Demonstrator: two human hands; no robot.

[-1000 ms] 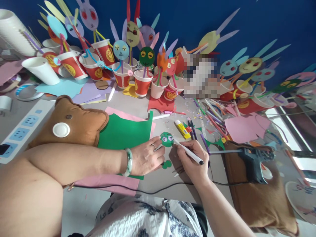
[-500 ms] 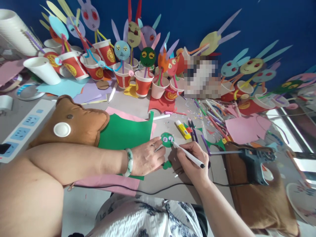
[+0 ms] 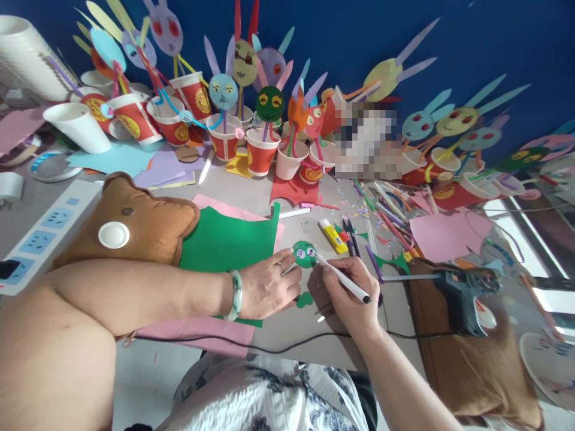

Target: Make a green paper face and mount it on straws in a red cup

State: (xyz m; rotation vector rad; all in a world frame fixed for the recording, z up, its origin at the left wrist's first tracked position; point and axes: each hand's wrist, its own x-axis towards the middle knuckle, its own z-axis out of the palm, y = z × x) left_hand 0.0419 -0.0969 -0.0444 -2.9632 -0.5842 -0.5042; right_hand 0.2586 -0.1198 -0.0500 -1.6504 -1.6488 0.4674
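Note:
A small green paper disc (image 3: 305,262) with two white eyes lies on the table before me. My left hand (image 3: 271,284) rests palm down with its fingers spread; the index fingertip touches the disc's left edge. My right hand (image 3: 353,287) grips a white marker (image 3: 345,279) with a black end. The marker's tip is at the right-hand eye; whether it touches the paper is too small to tell. Just below the disc sits a small rounded green paper cutout (image 3: 305,300), close to my left fingertips. Green paper (image 3: 229,239) extends beneath my left forearm.
Behind stand paper cups (image 3: 263,152) with paper rabbit figures. A yellow glue stick (image 3: 333,236) and scissors (image 3: 351,235) lie beyond my right hand. A glue gun (image 3: 467,296) rests on a brown cushion (image 3: 476,359). Its black cord (image 3: 287,349) crosses the table's front.
The marker's tip has shifted very slightly up and to the right at the right-hand eye, where the dark lines look fuller. My left hand has stayed in place.

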